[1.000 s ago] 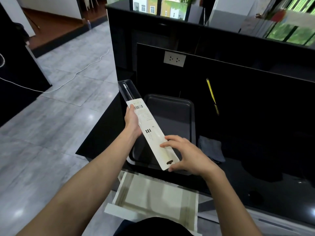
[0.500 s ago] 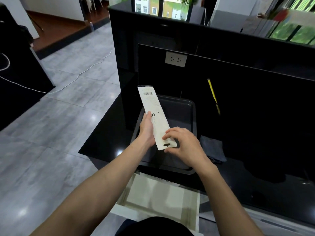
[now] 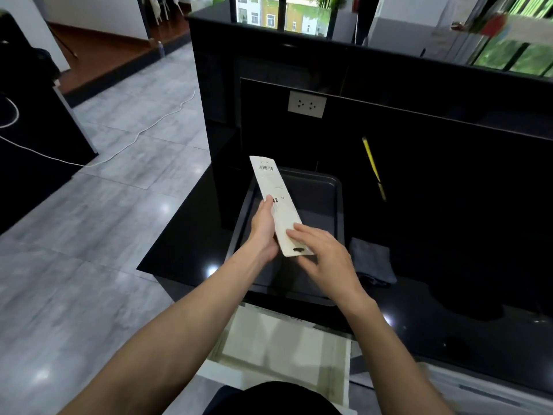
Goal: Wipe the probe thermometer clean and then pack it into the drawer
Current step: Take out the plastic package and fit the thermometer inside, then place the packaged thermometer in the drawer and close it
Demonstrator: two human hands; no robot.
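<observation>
I hold a long white thermometer package (image 3: 276,199) above a dark baking tray (image 3: 333,190); its cardboard back with a barcode faces me. My left hand (image 3: 263,232) grips its left edge near the middle. My right hand (image 3: 321,253) pinches the near end by the hang hole. The probe itself is hidden behind the card. Below my arms a pale drawer (image 3: 284,345) stands pulled out. A folded grey cloth (image 3: 372,260) lies on the black counter to the right of the tray.
The glossy black counter (image 3: 449,324) runs to the right, backed by a black wall with a white socket (image 3: 306,104). A yellow-handled tool (image 3: 374,167) leans against that wall. Grey tiled floor with a white cable (image 3: 134,136) lies to the left.
The package has turned from a slant to nearly upright and come closer in. The clear front seen at its far end a second ago now faces away.
</observation>
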